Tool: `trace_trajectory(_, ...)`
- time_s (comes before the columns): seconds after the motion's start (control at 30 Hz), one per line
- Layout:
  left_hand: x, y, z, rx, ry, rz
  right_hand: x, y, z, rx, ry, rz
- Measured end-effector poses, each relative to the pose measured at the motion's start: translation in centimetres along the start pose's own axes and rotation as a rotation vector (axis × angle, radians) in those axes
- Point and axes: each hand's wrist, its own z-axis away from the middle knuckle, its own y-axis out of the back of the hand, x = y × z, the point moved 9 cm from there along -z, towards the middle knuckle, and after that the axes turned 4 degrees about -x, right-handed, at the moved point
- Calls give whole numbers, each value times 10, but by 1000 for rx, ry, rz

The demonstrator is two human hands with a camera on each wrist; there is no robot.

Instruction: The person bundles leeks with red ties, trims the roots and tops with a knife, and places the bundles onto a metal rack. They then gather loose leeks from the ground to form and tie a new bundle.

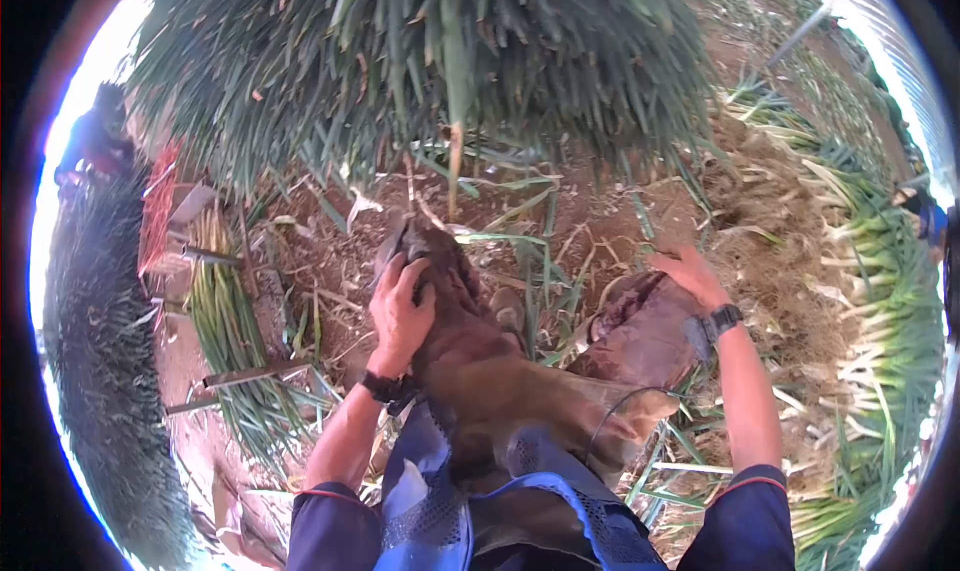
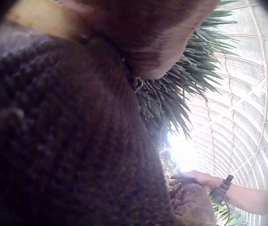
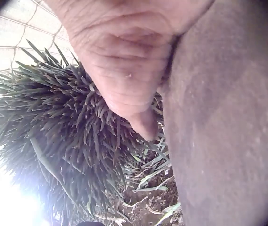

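My left hand (image 1: pixel 403 306) rests on the left knee, fingers bent loosely over the brown, soil-stained covering (image 1: pixel 480 371) on my legs. On the other knee lies my right hand (image 1: pixel 695 276), its fingers reaching over the front; the right wrist view shows its thumb side against the covered leg (image 3: pixel 228 113). Neither hand shows an object in its grasp. Beyond both knees rises a large stack of green onions (image 1: pixel 420 61), leaf ends toward me. A close, dark knitted surface (image 2: pixel 72 127) fills much of the left wrist view.
A bundle of green onions (image 1: pixel 228 311) lies at the left among metal bars (image 1: pixel 250 373). Along the right runs a row of green onions (image 1: pixel 870 311), roots inward. Loose leaves and soil (image 1: pixel 590 206) cover the ground. Another person (image 1: pixel 100 136) is at the far left.
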Motion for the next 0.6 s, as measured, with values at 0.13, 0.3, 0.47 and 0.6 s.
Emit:
trace_trajectory(0.13,-1,-3,2,13,15,8,8,-2,-6,-8,-13,-18)
trace_trajectory(0.3,0,-3,0,-19,30,33,2,-2,-5,-57,-30,-76)
trace_trajectory(0.47,4,3,2,99,-9,23,22,-8,-12,-40,-54,-138)
trace_trajectory(0.6,11,9,0,109,-82,92,31,-12,-20,-103,-102,-105)
